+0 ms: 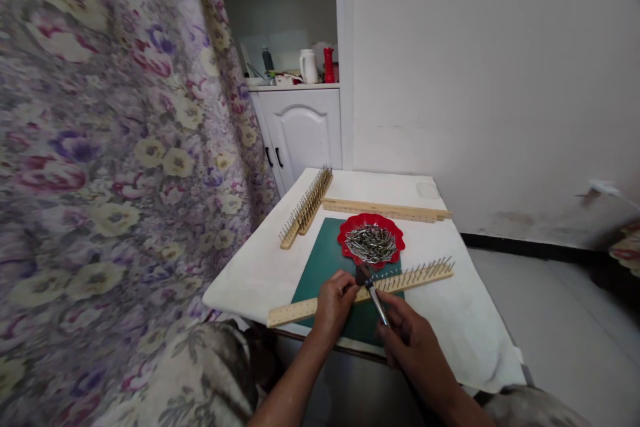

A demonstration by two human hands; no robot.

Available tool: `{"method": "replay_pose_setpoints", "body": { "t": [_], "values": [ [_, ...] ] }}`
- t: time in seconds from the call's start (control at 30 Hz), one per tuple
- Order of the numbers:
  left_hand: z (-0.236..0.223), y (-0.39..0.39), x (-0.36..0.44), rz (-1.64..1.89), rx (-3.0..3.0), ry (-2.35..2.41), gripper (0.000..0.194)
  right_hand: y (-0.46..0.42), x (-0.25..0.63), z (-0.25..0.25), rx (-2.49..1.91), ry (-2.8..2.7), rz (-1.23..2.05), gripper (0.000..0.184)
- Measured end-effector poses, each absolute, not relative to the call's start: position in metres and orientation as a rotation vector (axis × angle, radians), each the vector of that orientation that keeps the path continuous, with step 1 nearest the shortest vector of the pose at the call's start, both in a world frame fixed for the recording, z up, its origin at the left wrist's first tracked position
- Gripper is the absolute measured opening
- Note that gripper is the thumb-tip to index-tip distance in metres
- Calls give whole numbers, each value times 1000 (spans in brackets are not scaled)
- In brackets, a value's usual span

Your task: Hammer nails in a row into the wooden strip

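Note:
My right hand [413, 340] is closed around the handle of a small hammer [377, 303], its dark head over the wooden strip [295, 311] in front of me. Beside that head, my left hand [336, 300] is pinched at the strip; whatever lies between its fingertips is too small to make out. Thin nails [425, 271] stand in the strip's right part, while its left part shows rows of small holes. Under the strip lies a green mat [320, 260]. Just beyond it, a red scalloped dish [343, 243] holds a heap of loose nails [370, 243].
Two nail-studded strips [307, 210] lie at the table's far left. More wooden strips [385, 209] lie behind the dish. The white-covered table [245, 280] has a floral curtain [125, 147] to its left, and a white cabinet [305, 130] and wall [490, 80] behind.

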State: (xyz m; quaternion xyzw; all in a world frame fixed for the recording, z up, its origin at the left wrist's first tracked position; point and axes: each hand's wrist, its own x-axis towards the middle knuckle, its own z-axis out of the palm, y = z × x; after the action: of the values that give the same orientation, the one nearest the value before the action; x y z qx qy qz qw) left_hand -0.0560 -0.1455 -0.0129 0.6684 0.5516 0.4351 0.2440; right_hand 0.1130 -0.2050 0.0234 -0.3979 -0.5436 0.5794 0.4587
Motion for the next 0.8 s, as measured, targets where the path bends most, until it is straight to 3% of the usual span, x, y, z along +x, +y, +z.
{"method": "replay_pose_setpoints", "body": {
  "t": [0.8],
  "values": [
    [-15, -146, -57, 1187, 1814, 1545, 11, -207, 119, 29, -981, -1225, 1428, 41]
  ]
}}
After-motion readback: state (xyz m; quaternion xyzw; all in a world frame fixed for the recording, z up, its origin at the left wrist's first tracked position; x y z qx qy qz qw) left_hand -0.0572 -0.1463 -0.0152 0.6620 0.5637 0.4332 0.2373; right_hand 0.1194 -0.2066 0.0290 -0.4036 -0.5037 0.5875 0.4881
